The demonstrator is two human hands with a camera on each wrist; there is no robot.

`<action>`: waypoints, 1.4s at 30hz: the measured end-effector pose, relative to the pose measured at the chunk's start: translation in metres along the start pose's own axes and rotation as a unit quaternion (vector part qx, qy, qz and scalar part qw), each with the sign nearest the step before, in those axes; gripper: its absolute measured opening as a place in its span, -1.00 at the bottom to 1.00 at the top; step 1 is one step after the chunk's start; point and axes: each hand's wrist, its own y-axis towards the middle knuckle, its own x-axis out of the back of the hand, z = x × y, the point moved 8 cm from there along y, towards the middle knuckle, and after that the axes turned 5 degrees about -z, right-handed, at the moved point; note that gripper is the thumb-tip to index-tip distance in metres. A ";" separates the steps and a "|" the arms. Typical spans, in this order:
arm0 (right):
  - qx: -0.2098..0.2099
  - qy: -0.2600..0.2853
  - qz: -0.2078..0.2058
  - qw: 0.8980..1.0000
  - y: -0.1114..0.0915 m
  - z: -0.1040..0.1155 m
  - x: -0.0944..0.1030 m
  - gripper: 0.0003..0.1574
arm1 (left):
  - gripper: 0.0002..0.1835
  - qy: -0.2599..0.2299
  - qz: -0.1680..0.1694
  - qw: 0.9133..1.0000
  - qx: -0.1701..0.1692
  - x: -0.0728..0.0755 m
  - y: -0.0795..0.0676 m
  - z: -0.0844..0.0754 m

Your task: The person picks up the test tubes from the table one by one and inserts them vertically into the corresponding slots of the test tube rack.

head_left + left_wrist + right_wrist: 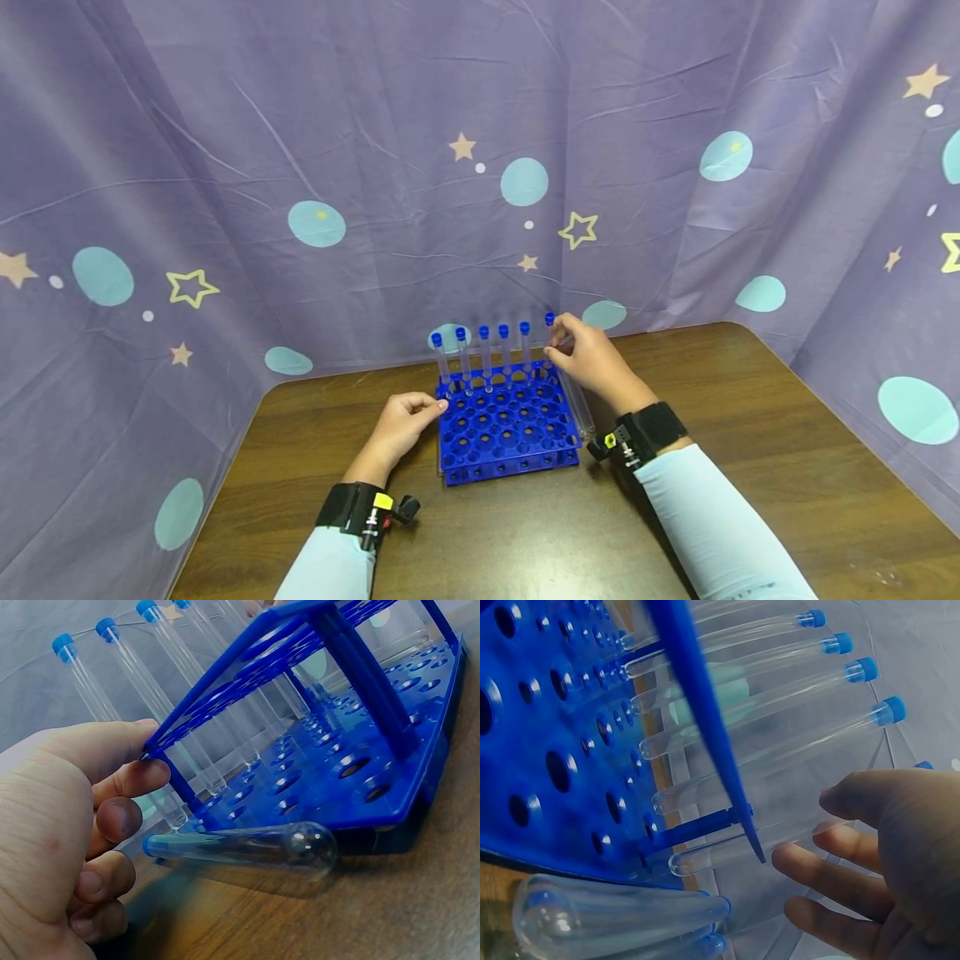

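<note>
A blue test tube rack (506, 465) stands on the table, with several capped clear test tubes (485, 354) upright along its back row. My left hand (403, 425) pinches the rack's left upper corner between thumb and index finger, the other fingers loosely curled. At the back right corner my right hand (588, 354) has thumb and index finger around a blue-capped test tube (550, 319). Its rounded bottom reaches down to the rack's lower tier in the right wrist view, while my right hand (870, 855) partly hides its upper end.
Along the rack's right side lie more capped tubes (622, 915). Another tube (240, 851) lies beside the left side, under my left hand. A patterned purple curtain (420, 167) hangs behind the brown wooden table (510, 533).
</note>
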 end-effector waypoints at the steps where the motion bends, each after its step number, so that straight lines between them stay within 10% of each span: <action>1: -0.001 0.002 0.005 1.000 0.000 0.000 -0.001 -0.64 | -0.78 0.001 0.000 1.000 0.002 0.000 0.000 0.000; 32: -0.010 -0.020 0.046 0.999 -0.001 -0.005 -0.005 -0.71 | -0.45 -0.058 -0.034 0.997 0.044 0.005 0.002 0.009; 42: -0.085 -0.033 0.143 0.986 -0.008 -0.024 -0.013 -0.50 | -0.80 -0.049 -0.065 0.991 0.107 0.015 0.003 0.009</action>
